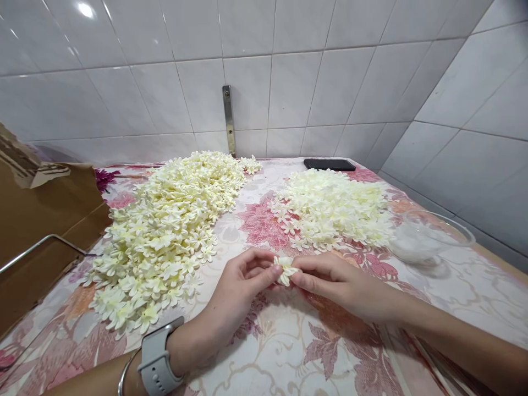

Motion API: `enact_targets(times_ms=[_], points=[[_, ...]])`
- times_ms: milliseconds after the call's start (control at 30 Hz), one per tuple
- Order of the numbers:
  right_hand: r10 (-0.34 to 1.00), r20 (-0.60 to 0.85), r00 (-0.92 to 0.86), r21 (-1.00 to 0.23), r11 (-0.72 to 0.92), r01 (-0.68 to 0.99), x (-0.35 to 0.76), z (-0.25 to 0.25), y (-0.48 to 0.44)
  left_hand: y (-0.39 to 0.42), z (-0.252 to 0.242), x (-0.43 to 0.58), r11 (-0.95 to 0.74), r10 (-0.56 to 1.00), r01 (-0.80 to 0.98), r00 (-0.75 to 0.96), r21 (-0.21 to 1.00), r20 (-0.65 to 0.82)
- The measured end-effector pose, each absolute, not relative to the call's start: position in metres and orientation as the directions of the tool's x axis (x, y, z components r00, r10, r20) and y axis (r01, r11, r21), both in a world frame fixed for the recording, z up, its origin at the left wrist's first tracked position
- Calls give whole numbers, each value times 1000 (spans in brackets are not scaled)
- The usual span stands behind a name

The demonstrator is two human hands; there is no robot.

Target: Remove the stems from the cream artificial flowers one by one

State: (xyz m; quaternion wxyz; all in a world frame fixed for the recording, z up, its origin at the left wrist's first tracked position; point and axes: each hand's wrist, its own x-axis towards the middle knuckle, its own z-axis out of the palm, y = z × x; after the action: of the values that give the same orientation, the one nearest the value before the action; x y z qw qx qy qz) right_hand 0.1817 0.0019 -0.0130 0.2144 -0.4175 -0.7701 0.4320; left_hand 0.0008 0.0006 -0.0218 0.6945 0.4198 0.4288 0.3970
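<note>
Between my two hands, just above the table, is a small cream-white artificial flower (284, 269). My left hand (241, 283) pinches it from the left with thumb and forefinger. From the right, my right hand (336, 283) pinches its petals with thumb and fingertips. Whether it is one blossom or two pressed together I cannot tell. A long heap of yellowish-white blossoms (173, 225) lies to the left of my hands. Beyond them to the right lies a second, whiter pile of blossoms (334, 206). A watch with a grey strap (159, 357) is on my left wrist.
A floral tablecloth (280, 352) covers the table. At the far left stands a cardboard box (45, 220), with a bent metal wire (45, 242) before it. A black phone (330, 164) lies behind the right pile. A clear bowl (424, 242) with whitish contents sits at right. Tiled walls close the back.
</note>
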Motion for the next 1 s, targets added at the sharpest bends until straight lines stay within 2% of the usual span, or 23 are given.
enact_targets(times_ms=[100, 267, 333, 400, 467, 500, 533, 600, 700, 833, 1000], points=[[817, -54, -574, -807, 303, 507, 185, -10, 4, 1, -24, 1, 308, 926, -170, 279, 936, -254], [834, -95, -543, -860, 206, 467, 189, -7, 6, 3, -22, 1, 330, 923, -157, 262, 931, -282], [895, -16, -445, -830, 237, 506, 191, -7, 8, 4, -22, 2, 345, 921, -177, 255, 922, -295], [954, 137, -266, -744, 276, 609, 193, -7, 12, 5, -21, 2, 342, 926, -199, 238, 918, -294], [949, 293, -116, -641, 285, 712, 194, -8, 14, 4, -22, 2, 331, 929, -199, 237, 922, -283], [943, 316, -107, -613, 289, 736, 193, -8, 14, 4, -22, 1, 326, 929, -188, 244, 926, -278], [946, 290, -143, -608, 298, 736, 191, -9, 12, 3, -22, 1, 322, 927, -171, 256, 931, -273], [944, 148, -296, -643, 319, 696, 185, -10, 6, 2, -23, 0, 307, 922, -129, 288, 943, -261], [879, 3, -476, -656, 361, 663, 175, -12, -5, 1, -23, 0, 258, 921, -77, 319, 963, -222], [865, -23, -501, -641, 372, 672, 171, -16, -10, 1, -23, 0, 221, 924, -41, 328, 974, -196], [863, 14, -505, -664, 385, 641, 175, -19, -6, 2, -25, 0, 244, 915, -25, 338, 969, -222]])
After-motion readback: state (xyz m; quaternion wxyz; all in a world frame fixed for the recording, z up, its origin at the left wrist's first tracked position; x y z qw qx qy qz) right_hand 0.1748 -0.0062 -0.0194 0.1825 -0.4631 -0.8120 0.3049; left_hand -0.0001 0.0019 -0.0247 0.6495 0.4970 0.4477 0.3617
